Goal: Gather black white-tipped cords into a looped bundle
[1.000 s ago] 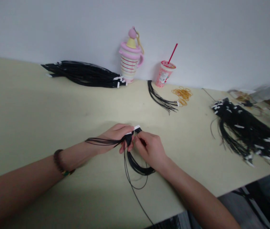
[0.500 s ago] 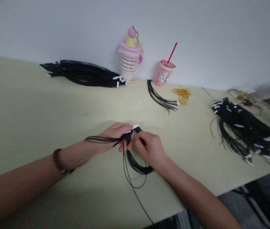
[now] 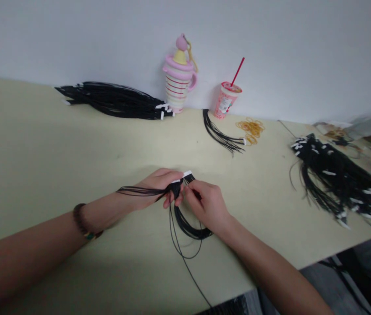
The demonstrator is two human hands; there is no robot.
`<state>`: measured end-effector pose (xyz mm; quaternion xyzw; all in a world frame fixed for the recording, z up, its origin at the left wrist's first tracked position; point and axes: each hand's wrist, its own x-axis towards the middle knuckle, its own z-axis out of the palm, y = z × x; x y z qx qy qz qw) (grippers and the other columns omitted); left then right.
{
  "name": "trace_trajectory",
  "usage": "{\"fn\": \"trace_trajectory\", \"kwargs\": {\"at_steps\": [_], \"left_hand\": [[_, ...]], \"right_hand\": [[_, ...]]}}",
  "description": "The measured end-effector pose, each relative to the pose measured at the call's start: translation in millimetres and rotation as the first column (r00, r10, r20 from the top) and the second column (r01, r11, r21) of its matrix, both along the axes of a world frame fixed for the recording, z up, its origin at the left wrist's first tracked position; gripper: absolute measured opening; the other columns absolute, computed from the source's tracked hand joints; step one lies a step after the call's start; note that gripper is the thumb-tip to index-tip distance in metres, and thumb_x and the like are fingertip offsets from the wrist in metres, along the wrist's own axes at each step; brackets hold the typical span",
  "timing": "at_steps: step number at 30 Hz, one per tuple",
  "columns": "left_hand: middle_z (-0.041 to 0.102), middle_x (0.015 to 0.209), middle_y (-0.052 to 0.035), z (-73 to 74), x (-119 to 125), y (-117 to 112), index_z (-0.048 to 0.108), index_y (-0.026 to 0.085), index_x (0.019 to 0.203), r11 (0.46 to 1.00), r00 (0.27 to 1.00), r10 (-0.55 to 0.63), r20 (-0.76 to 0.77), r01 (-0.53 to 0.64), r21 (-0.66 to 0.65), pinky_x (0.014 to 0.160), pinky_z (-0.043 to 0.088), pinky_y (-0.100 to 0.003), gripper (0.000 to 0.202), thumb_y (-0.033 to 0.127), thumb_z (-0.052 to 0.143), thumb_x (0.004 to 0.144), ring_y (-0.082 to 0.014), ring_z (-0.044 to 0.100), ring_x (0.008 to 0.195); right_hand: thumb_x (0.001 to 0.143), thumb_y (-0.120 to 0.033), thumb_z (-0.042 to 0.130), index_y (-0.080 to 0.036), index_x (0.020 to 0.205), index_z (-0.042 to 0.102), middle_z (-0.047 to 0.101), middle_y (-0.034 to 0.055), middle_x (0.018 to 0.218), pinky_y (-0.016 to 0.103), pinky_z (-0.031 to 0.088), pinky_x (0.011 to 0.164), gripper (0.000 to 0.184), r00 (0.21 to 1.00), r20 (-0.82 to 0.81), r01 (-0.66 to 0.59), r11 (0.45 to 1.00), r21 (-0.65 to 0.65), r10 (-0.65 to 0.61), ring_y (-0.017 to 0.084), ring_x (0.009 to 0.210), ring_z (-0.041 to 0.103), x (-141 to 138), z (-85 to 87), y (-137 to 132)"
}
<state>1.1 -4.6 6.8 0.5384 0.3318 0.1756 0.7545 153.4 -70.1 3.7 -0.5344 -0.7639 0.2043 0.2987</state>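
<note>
My left hand (image 3: 161, 186) is closed on a black wire harness (image 3: 188, 229), close to its white connectors (image 3: 188, 173). Pinched at the wires just below the upper connector is my right hand (image 3: 207, 201), its fingertips almost touching the left hand. Some wires run left over my left wrist, and a thick bunch loops beneath both hands. One loose wire hangs toward the table's front edge. My fingers hide part of the connectors.
Along the wall lie a bundle of black harnesses (image 3: 113, 101), a striped pink mug (image 3: 177, 83), a pink cup with a straw (image 3: 226, 100), a small harness (image 3: 220, 133) and yellow rubber bands (image 3: 250, 127). A large harness pile (image 3: 333, 170) lies at right on the table (image 3: 74, 162).
</note>
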Motion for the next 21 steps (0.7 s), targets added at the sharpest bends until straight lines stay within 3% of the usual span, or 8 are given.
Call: {"fn": "trace_trajectory", "kwargs": {"at_steps": [5, 21], "left_hand": [[0.058, 0.047, -0.0011, -1.5, 0.4, 0.6, 0.050, 0.012, 0.067, 1.000, 1.000, -0.010, 0.007, 0.010, 0.005, 0.030, 0.036, -0.013, 0.034, 0.037, 0.037, 0.086, -0.0062, 0.047, 0.031], [0.058, 0.048, -0.0013, -0.3, 0.8, -2.5, 0.047, 0.013, 0.069, 0.997, 0.997, -0.070, -0.027, 0.071, 0.034, 0.029, 0.037, -0.014, 0.034, 0.040, 0.037, 0.085, -0.0072, 0.048, 0.031]], "right_hand": [[0.087, -0.023, 0.036, -0.015, 0.077, 0.057, 0.061, 0.0004, 0.073, 0.018, 0.038, 0.063, 0.024, 1.000, -0.022, -0.013, 1.000, -0.020, 0.012, 0.006, 0.063, 0.051, -0.4, -1.8, 0.4], [0.088, -0.025, 0.034, -0.014, 0.074, 0.053, 0.059, 0.0009, 0.070, 0.017, 0.037, 0.058, 0.026, 0.999, 0.033, 0.030, 0.999, 0.028, -0.031, 0.005, 0.059, 0.049, -3.2, -4.5, -1.2]]}}
